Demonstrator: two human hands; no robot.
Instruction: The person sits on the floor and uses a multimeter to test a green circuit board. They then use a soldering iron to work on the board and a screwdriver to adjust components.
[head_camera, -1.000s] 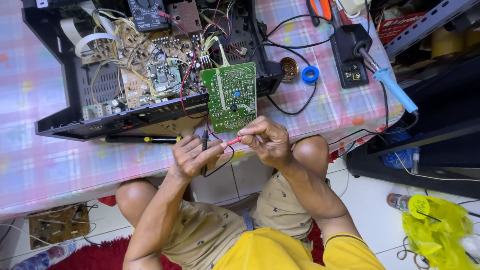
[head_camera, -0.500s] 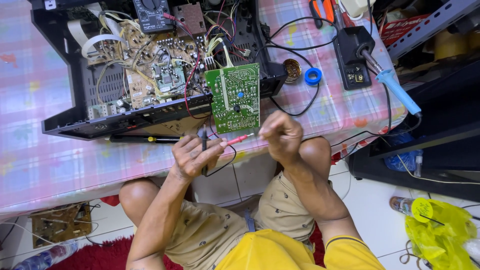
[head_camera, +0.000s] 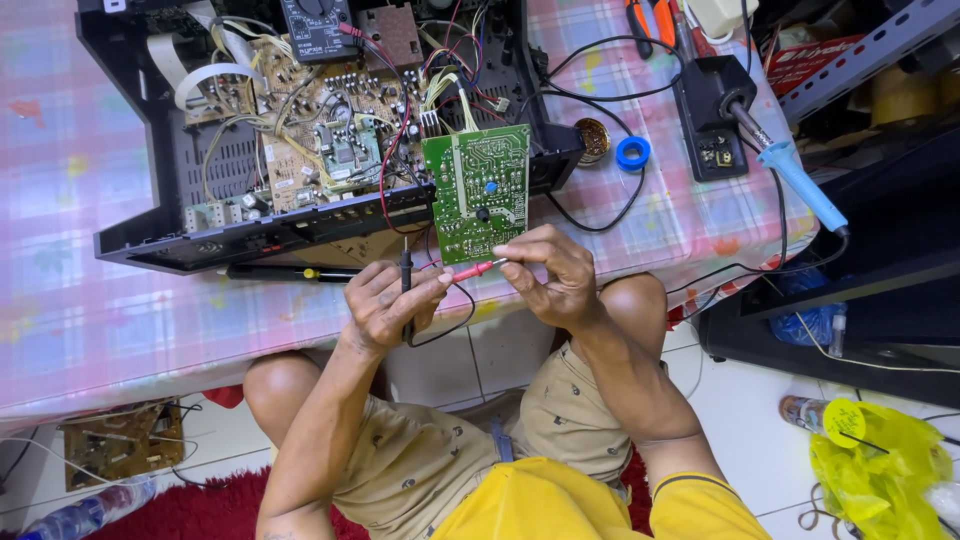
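A green circuit board stands tilted against the open black chassis at the table's near edge. My left hand grips a black test probe that points up at the board's lower edge, and its thumb rests on the red probe's handle. My right hand pinches the tip end of the red test probe, just below the board. Black and red leads loop down between my hands.
A multimeter lies at the chassis back. A soldering iron stand with a blue-handled iron, a blue tape ring and pliers sit right. A black screwdriver lies left. A spare board and a yellow bag are on the floor.
Both hands have shifted slightly; the right hand moved from beside the left hand's fingers to the red probe's tip under the board. The black probe now stands upright in the left hand.
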